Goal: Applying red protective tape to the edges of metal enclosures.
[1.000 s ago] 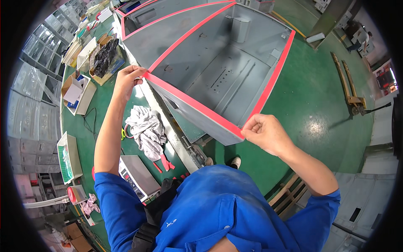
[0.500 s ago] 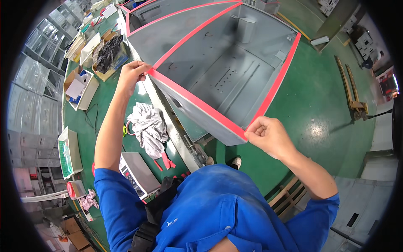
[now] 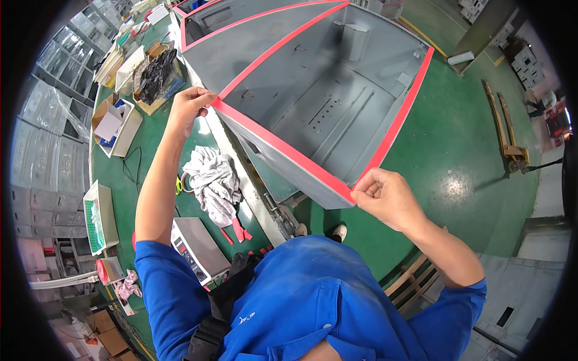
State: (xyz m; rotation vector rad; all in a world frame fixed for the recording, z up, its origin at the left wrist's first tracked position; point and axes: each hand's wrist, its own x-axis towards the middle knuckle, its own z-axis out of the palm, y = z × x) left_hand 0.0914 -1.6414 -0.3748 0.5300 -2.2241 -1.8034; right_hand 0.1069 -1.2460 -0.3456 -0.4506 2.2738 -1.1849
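Observation:
A grey sheet-metal cabinet shell (image 3: pixel 361 99) lies with its open side facing up, its rim lined with red tape. One strip of red tape (image 3: pixel 283 148) runs along the near rim, from corner to corner. At the near left corner, my left hand (image 3: pixel 191 108) is closed in a pinch on that strip's end. My right hand (image 3: pixel 390 197) pinches the other end at the near right corner, fingers curled. Whether the strip is fully stuck down cannot be made out.
On the green-topped workbench to the left lie a crumpled white cloth (image 3: pixel 211 180), a grey box-shaped device (image 3: pixel 201 249) and a bin of black plastic (image 3: pixel 159 78). A second taped shell (image 3: pixel 229 42) stands beyond. A pallet jack (image 3: pixel 509 141) is on the floor at right.

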